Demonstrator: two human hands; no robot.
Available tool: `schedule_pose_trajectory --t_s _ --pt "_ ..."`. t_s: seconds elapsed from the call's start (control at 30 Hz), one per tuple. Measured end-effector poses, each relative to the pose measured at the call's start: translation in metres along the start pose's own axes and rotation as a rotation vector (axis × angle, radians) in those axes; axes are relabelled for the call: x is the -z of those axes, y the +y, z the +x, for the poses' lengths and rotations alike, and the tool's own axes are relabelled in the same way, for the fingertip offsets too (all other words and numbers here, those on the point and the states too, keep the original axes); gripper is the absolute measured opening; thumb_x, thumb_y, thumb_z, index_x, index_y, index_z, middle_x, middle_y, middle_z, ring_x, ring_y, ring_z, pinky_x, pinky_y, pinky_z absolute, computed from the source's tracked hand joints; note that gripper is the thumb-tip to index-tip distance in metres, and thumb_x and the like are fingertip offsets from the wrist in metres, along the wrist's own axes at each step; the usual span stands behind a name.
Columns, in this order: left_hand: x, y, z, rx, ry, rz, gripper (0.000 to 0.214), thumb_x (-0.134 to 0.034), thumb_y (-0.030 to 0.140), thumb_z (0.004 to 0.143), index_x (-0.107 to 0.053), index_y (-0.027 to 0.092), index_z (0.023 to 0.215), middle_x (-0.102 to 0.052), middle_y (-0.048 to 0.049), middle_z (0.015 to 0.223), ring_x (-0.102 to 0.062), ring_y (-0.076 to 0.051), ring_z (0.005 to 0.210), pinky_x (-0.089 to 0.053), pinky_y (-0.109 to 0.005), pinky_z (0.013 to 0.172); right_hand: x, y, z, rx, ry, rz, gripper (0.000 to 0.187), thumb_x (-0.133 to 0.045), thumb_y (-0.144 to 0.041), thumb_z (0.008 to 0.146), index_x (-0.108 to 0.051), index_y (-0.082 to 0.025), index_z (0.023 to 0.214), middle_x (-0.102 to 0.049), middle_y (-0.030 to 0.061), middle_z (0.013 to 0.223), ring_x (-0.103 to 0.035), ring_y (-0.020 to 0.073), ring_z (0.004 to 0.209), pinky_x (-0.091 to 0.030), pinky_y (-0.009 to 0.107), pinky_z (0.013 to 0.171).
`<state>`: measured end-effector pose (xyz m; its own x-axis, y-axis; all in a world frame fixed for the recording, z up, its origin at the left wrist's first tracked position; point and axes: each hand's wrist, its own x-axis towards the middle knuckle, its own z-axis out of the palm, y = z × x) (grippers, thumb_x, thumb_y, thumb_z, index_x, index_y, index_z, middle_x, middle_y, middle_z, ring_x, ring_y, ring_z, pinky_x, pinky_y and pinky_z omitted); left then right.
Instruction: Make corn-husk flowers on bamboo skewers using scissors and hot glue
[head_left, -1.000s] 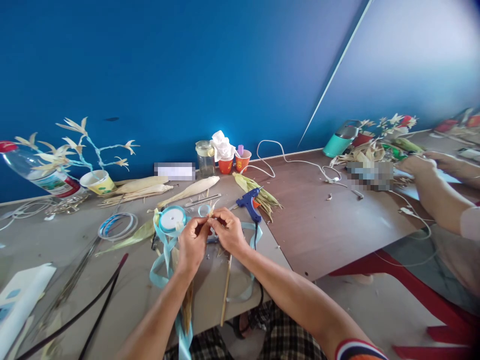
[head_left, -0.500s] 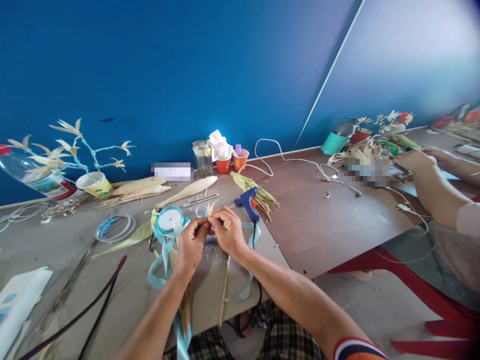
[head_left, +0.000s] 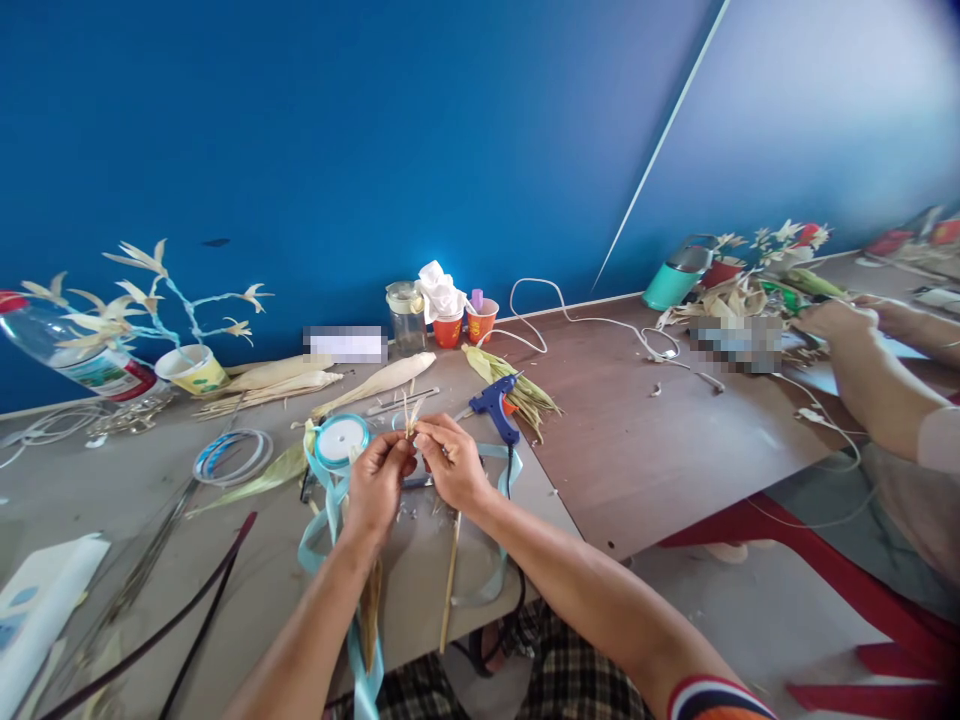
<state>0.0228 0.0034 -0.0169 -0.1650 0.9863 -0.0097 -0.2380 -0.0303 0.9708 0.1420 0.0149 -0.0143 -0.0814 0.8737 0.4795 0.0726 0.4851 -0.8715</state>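
My left hand pinches the base of a small pale corn husk flower, its thin pointed petals sticking up. My right hand is closed at the same flower, with thumb and fingertips against its right side. Just left of my hands lies a spool of light blue ribbon, its loose ribbon trailing over the front edge. A blue glue gun rests to the right of my right hand. Below my hands, a thin wooden stick lies on the table.
Corn husks lie behind my hands. Along the wall stand a glass jar, two red paper cups and a yellow cup holding husk flowers. Dark rods lie left. At right, a co-worker's hand works over husks.
The flower has tilted more upright and shifted slightly left between my fingers, and more of its petals show. My hands stay together; the view has shifted slightly.
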Motion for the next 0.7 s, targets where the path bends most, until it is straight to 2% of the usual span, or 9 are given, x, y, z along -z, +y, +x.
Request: schedule_pose_trajectory --t_s 0.17,0.33,0.47,0.6,0.7 --pt "-0.006 0.009 -0.003 0.079 -0.040 -0.217 0.021 -0.077 0.030 0.064 -0.067 0.016 0.076 -0.055 0.0022 0.063 -0.046 -0.007 0.055 -0.039 -0.020 0.055 0.001 0.004 0.001 -0.088 0.019 0.083 0.027 -0.048 -0.030 0.090 -0.072 -0.018 0.094 -0.061 0.0086 0.094 -0.059 0.0178 0.083 -0.049 0.029 0.071" --pt "-0.005 0.012 -0.002 0.108 -0.024 -0.267 0.024 -0.080 0.030 0.061 -0.067 0.015 0.075 -0.057 0.0016 0.064 -0.046 -0.006 0.054 -0.039 -0.019 0.054 0.001 0.000 0.002 -0.052 0.040 0.063 0.023 -0.049 -0.024 0.088 -0.071 -0.018 0.096 -0.062 0.0081 0.092 -0.060 0.0179 0.084 -0.048 0.029 0.070" --pt "-0.004 0.010 -0.002 0.111 -0.013 -0.254 0.026 -0.082 0.032 0.059 -0.067 0.015 0.073 -0.058 0.0015 0.065 -0.046 -0.006 0.054 -0.038 -0.018 0.052 0.002 -0.002 0.003 -0.037 0.073 0.012 0.021 -0.050 -0.022 0.087 -0.070 -0.019 0.087 -0.063 0.0063 0.086 -0.060 0.0163 0.079 -0.048 0.028 0.072" --pt "-0.003 0.011 -0.001 0.118 0.002 -0.271 0.025 -0.082 0.031 0.060 -0.066 0.015 0.070 -0.058 0.0013 0.066 -0.043 -0.004 0.051 -0.036 -0.018 0.049 0.008 0.002 0.007 -0.056 0.172 -0.015 0.018 -0.051 -0.022 0.085 -0.069 -0.018 0.081 -0.064 0.0052 0.082 -0.059 0.0157 0.078 -0.046 0.027 0.074" --pt "-0.003 0.012 -0.001 0.129 -0.006 -0.317 0.024 -0.082 0.029 0.060 -0.065 0.015 0.069 -0.060 0.0006 0.068 -0.040 -0.003 0.048 -0.033 -0.017 0.047 0.013 0.005 0.011 -0.143 0.275 0.024 0.019 -0.052 -0.028 0.085 -0.067 -0.017 0.081 -0.061 0.0039 0.078 -0.056 0.0143 0.071 -0.044 0.025 0.065"
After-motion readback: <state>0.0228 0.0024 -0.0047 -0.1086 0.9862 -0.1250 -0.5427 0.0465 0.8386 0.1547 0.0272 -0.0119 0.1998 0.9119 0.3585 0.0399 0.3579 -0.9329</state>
